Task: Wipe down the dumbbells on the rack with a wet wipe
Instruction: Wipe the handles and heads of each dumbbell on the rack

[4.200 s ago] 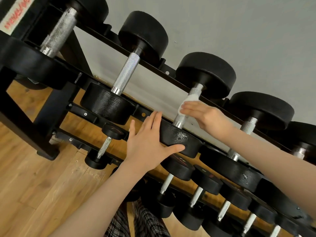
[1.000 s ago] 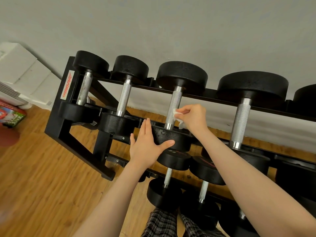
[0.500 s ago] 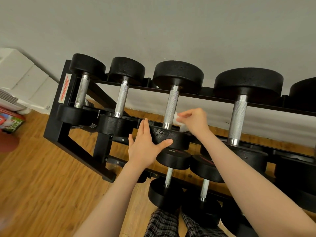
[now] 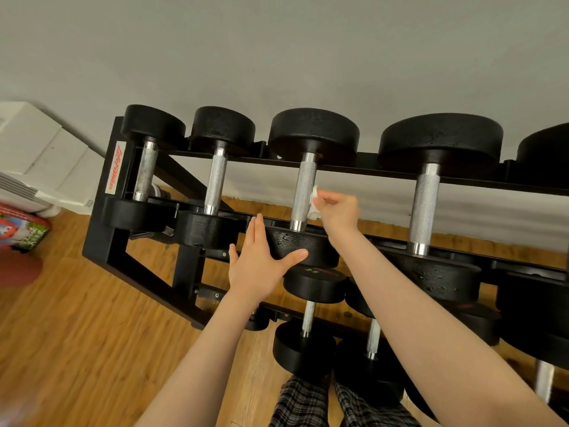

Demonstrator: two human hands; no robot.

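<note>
Right fingers (image 4: 324, 201) pinch the wet wipe (image 4: 314, 202) beside the handle (image 4: 303, 195), left fingers (image 4: 257, 232) flat on the dumbbell head (image 4: 300, 245); the wipe could slip loose.

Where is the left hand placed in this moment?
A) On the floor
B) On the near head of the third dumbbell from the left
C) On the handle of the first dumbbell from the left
B: the left hand rests flat on the third dumbbell's near head.

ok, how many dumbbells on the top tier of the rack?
4 show in full: far-left dumbbell, second dumbbell, third dumbbell steadied by the left hand beside the right hand with the wipe, and fourth dumbbell. A fifth is cut off at the right edge.
</note>
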